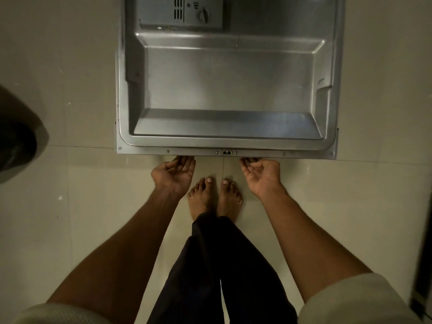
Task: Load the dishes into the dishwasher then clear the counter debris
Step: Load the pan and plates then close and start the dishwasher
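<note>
**Dishwasher door down, both hands under its edge; loading cannot be judged from here**

Pale beige floor tiles (70,206) fill the frame, seen from straight above in dim light. Lying flat over them from the centre to 12 o'clock is the open stainless-steel dishwasher door (229,90), its recessed inner panel facing up and bare of dishes. At 12 o'clock on the door sits the grey detergent dispenser with a round knob (184,12). A small latch (226,152) marks the middle of the door's near edge.

Just below that edge, the left hand (174,174) is at 7 o'clock from the latch and the right hand (260,175) at 5 o'clock. Both are palm up, with the fingers (184,160) curled and their tips tucked beneath the door's lip, so they appear to grip or support the edge from underneath. Neither hand holds a dish.

Between the hands are two bare feet (215,197) and dark trouser legs (210,265). Cream sleeves (350,300) show at the lower corners. A dark rounded object (16,141) sits at 9 o'clock; what it is cannot be told.

As for progress: no racks, dishes or counter are in view, so whether loading is finished cannot be told. The upturned hands suggest the door is being lifted shut, which would put the dishes done and the counter debris still ahead; equally, it may only just be lowered open.
</note>
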The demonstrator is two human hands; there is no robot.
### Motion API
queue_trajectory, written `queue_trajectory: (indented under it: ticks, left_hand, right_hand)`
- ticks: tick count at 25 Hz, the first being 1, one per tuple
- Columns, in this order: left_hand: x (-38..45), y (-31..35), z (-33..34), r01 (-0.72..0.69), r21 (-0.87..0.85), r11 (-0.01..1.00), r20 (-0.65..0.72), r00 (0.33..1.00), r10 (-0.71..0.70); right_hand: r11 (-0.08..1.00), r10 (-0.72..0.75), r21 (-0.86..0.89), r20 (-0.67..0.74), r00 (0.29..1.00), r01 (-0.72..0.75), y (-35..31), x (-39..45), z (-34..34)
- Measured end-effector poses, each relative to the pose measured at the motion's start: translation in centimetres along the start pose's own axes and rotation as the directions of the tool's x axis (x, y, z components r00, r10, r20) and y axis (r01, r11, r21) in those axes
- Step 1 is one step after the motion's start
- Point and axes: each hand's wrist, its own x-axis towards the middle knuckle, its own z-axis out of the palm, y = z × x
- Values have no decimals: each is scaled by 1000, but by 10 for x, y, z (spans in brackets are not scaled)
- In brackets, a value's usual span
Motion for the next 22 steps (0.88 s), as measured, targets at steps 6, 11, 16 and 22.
queue_trajectory:
  ticks: [6, 11, 16, 22]
  left_hand:
    - [-100, 16, 6, 26, -90, 996, 82, 996, -19]
    - [-188, 34, 31, 29, -164, 986, 335, 942, 28]
    - [-262, 58, 84, -13, -174, 985, 461, 883, 93]
    - [-329, 93, 161, -53, -143, 988, 627, 768, 132]
  right_hand:
    - [996, -5, 92, 70, 998, -1, -23, -105, -4]
    - [988, -57, 152, 157, 986, 33, -58, -198, 12]
    - [979, -180, 143, 259, 949, 147, -101, -279, 47]
    - [920, -384, 52, 331, 862, 390, -156, -350, 105]
